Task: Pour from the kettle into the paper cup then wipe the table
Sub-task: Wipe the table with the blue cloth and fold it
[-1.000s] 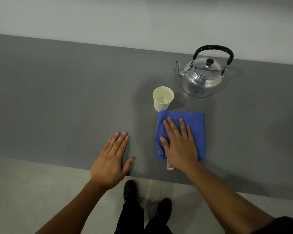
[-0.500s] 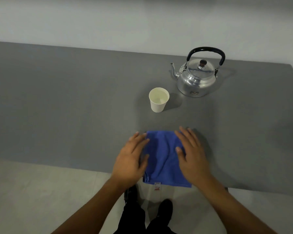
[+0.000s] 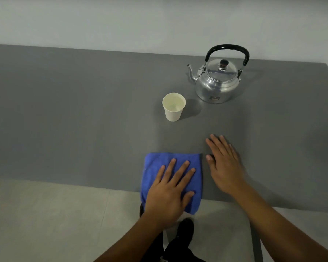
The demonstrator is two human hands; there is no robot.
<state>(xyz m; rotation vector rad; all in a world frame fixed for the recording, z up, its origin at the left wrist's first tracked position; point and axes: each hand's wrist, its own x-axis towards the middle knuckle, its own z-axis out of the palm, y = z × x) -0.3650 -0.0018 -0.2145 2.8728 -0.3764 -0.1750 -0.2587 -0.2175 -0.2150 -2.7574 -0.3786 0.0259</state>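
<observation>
A silver kettle (image 3: 218,82) with a black handle stands upright at the back right of the grey table (image 3: 64,110), spout pointing left. To its front left stands a white paper cup (image 3: 173,108) holding clear liquid. A folded blue cloth (image 3: 159,161) lies at the table's near edge, its near corner hanging over. My left hand (image 3: 169,191) presses flat on the cloth, fingers spread. My right hand (image 3: 225,165) rests flat on the bare table just right of the cloth, holding nothing.
A pale wall runs behind the table. The light floor and my dark shoes (image 3: 184,229) show below the near edge. The table's right end lies at the far right of the view.
The cloth passed from my right hand to my left. It slid toward me, to the near edge. My right hand came off it and now lies on the table beside it.
</observation>
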